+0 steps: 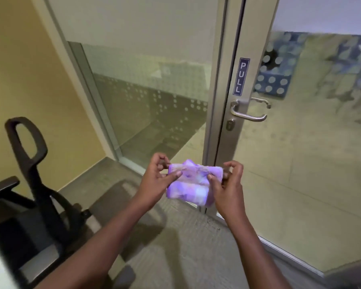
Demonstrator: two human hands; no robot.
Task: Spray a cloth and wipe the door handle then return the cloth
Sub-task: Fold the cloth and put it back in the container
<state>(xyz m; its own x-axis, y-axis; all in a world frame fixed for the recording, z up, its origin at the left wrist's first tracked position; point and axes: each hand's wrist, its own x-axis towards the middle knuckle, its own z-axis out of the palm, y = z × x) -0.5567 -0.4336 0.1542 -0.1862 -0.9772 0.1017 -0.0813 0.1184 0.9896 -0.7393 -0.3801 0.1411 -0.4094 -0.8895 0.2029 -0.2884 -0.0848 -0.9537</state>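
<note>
Hands, left hand (156,180) and right hand (227,184), pinch opposite edges of the purple cloth (191,182), each closed on it. Door handle (248,113) looks unwiped; wiping and returning remain.

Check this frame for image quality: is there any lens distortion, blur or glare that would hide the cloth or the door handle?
Head view: wide-angle bend bows the door frame; the glass at the upper right smears with blur; dim, greenish light, no hard glare. The purple cloth, held by the left hand and the right hand, is slightly soft; the door handle reads clearly.
</note>
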